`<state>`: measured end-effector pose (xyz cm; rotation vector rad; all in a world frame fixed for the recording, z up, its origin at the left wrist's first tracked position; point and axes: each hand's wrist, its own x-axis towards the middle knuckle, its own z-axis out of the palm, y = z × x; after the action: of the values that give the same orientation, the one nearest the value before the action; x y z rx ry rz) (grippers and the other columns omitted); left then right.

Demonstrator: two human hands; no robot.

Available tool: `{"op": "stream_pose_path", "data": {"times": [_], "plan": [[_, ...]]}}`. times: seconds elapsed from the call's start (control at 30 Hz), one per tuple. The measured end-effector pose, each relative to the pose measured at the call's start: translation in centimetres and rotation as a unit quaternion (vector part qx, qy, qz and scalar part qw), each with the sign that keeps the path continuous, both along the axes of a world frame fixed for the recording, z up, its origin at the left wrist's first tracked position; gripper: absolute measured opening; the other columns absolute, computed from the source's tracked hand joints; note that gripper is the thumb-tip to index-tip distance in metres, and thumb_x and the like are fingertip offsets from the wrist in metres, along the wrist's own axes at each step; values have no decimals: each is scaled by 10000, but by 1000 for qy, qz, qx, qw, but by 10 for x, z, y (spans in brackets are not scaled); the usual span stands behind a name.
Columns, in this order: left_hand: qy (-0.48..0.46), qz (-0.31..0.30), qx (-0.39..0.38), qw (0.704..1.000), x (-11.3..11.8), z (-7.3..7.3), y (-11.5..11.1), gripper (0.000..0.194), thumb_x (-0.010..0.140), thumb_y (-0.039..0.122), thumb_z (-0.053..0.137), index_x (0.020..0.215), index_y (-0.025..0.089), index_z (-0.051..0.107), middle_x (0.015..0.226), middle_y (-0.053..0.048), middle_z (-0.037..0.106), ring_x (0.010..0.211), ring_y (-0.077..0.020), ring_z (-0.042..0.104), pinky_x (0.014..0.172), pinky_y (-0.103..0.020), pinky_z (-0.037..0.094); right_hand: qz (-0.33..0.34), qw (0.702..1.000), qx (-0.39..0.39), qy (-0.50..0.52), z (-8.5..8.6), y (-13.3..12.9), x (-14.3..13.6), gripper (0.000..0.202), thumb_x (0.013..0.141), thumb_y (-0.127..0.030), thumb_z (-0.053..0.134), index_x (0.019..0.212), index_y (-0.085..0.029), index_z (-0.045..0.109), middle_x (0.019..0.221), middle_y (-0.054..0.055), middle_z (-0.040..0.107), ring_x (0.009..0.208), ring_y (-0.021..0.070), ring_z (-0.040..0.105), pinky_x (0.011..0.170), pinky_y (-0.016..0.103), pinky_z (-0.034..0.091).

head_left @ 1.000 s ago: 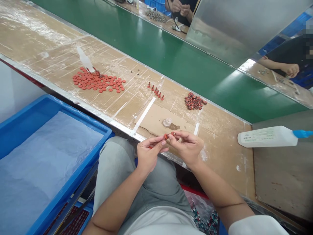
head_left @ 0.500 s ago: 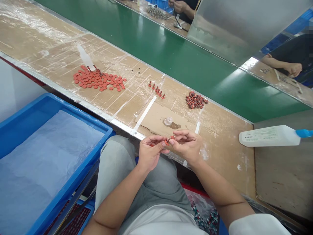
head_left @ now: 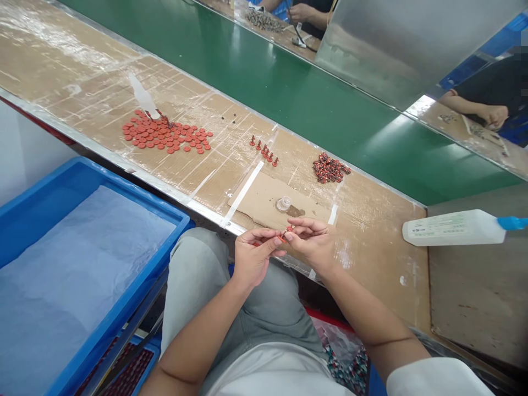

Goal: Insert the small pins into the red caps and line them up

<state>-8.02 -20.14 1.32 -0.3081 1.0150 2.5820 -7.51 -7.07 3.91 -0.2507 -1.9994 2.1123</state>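
Over the table's front edge, my left hand (head_left: 256, 256) pinches a red disc (head_left: 281, 238) between thumb and fingers. My right hand (head_left: 314, 241) grips a small red and dark figure (head_left: 290, 229) right against that disc. Whether the two pieces are joined cannot be made out. Just beyond my hands, a small clear cup (head_left: 284, 204) stands on a cardboard sheet (head_left: 256, 197) beside a wet stain. Further back, several small figures on red bases (head_left: 264, 151) stand in a row, with a pile of red and dark figures (head_left: 330, 168) to their right.
Many red discs (head_left: 165, 135) lie at the left on the table (head_left: 371, 220). A white bottle with a blue cap (head_left: 454, 227) lies at the right. A blue bin (head_left: 88, 165) is at lower left. Across the green belt (head_left: 247, 71), other people's hands (head_left: 495, 116) are at work.
My right hand has shifted very slightly left, toward my left hand. Across the belt, another person's hands have moved apart at the top.
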Motion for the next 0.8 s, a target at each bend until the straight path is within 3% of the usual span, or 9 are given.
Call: {"op": "stream_pose_path", "data": {"times": [0.13, 0.23, 0.3, 0.4, 0.5, 0.63, 0.8], "plan": [[-5, -6, 22, 1000, -3, 3, -2, 272, 583, 233, 864, 782, 165, 691, 830, -29, 747, 756, -165, 719, 535, -211, 598, -2, 998, -65, -18, -3, 1, -4, 325, 577, -351, 877, 843, -216, 748, 651, -1, 717, 553, 135, 668, 541, 254, 581], [-11, 9, 39, 999, -6, 5, -5, 227, 662, 267, 819, 833, 176, 699, 873, -28, 738, 907, -195, 710, 544, -200, 591, -28, 995, -91, 5, 7, 4, -9, 272, 572, -346, 883, 776, -233, 745, 671, -2, 726, 553, 128, 668, 523, 239, 570], [-22, 28, 45, 998, -10, 5, -8, 209, 691, 268, 801, 853, 181, 701, 892, -23, 731, 960, -195, 698, 558, -186, 583, -44, 996, -69, 40, 16, 10, -15, 243, 583, -320, 882, 766, -242, 742, 666, -12, 724, 571, 128, 674, 562, 246, 578], [-41, 51, 55, 996, -16, 4, -12, 208, 705, 270, 791, 869, 181, 700, 925, -22, 727, 970, -176, 692, 592, -171, 572, -62, 995, 16, 81, 24, 22, -30, 226, 617, -293, 864, 798, -239, 739, 735, -4, 738, 655, 151, 702, 626, 271, 590], [-64, 59, 73, 994, -22, 4, -15, 217, 749, 325, 751, 889, 167, 700, 957, -46, 728, 991, -172, 685, 632, -170, 563, -62, 983, 140, 98, 22, 36, -60, 215, 670, -318, 823, 834, -208, 738, 815, 31, 751, 731, 183, 715, 666, 295, 584], [-105, 58, 110, 987, -26, 3, -20, 233, 836, 354, 629, 886, 140, 706, 988, -84, 727, 1029, -189, 673, 697, -203, 567, -61, 937, 336, 73, 4, 53, -113, 277, 714, -383, 753, 871, -154, 734, 807, 70, 752, 712, 197, 704, 668, 308, 563], [-112, 70, 147, 980, -30, 5, -30, 274, 845, 309, 533, 903, 111, 712, 1014, -116, 724, 1045, -202, 666, 756, -243, 562, -59, 877, 476, 23, -17, 61, -158, 397, 737, -329, 720, 1089, -152, 671, 875, 66, 758, 758, 188, 709, 777, 324, 541]]}}
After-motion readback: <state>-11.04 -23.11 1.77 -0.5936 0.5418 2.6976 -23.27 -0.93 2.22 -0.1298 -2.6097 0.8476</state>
